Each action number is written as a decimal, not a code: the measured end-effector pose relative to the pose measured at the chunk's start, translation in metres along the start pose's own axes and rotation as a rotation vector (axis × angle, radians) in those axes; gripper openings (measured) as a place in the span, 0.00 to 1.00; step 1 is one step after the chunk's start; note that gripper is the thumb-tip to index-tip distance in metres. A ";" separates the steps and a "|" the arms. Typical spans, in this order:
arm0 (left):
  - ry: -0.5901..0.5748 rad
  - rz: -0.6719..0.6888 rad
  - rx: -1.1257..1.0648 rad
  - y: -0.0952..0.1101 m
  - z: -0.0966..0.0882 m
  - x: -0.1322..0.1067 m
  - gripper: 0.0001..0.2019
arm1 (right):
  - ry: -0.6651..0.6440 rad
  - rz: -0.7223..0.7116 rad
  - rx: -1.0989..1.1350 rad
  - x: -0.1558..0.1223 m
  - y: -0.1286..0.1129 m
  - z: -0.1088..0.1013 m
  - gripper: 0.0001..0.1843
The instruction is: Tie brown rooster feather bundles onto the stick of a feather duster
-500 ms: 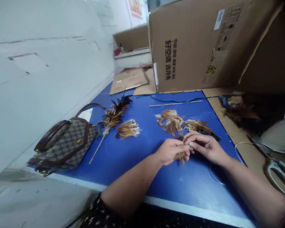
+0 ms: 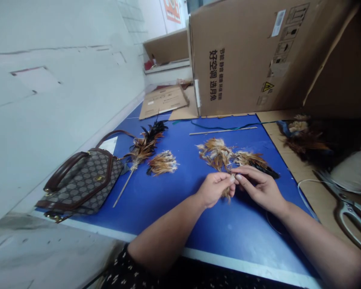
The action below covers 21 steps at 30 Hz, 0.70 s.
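Two hands meet mid-table over the blue mat (image 2: 174, 200). Left hand (image 2: 214, 188) and right hand (image 2: 260, 188) both have fingertips pinched narrow on one small feather tuft (image 2: 228, 192), fluffy, brown/tan, wispy edges. Its long axis runs roughly up-down in the view, pale quill end up at the fingertips, frayed end hanging toward the person. It sits just above the mat, right in front of the loose feather pile (image 2: 218, 154), which is rust/cream and messy, w/ a darker bunch (image 2: 255, 161) beside it.

Further left: a fan-shaped feather bundle (image 2: 163, 163) lying flat, and a feather duster on a thin stick (image 2: 141, 151), black tips pointing away, stick angled toward the near edge. Patterned handbag (image 2: 84, 182) w/ smooth brown leather handle at the mat's left edge. Big corrugated cardboard box (image 2: 246, 56) at the back, a thin stick (image 2: 222, 131) lying in front of it. Metal scissors (image 2: 350, 218) on the right, near a white cord (image 2: 307, 200).
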<state>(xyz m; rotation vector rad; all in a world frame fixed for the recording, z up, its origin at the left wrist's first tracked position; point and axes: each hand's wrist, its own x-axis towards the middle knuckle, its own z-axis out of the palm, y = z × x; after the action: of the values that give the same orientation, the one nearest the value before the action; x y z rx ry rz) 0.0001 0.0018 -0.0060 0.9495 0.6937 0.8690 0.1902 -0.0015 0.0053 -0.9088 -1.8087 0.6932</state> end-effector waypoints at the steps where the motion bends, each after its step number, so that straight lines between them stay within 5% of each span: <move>1: 0.004 0.008 -0.019 0.000 0.000 0.000 0.22 | 0.000 -0.024 -0.022 -0.001 0.001 0.001 0.14; 21: 0.093 0.048 -0.051 -0.001 0.002 0.002 0.22 | -0.088 -0.178 -0.049 -0.001 0.000 0.002 0.25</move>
<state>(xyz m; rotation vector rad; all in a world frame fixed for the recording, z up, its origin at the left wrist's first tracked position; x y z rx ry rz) 0.0025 0.0022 -0.0065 0.8876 0.7277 0.9735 0.1882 -0.0026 0.0042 -0.7477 -1.9646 0.5861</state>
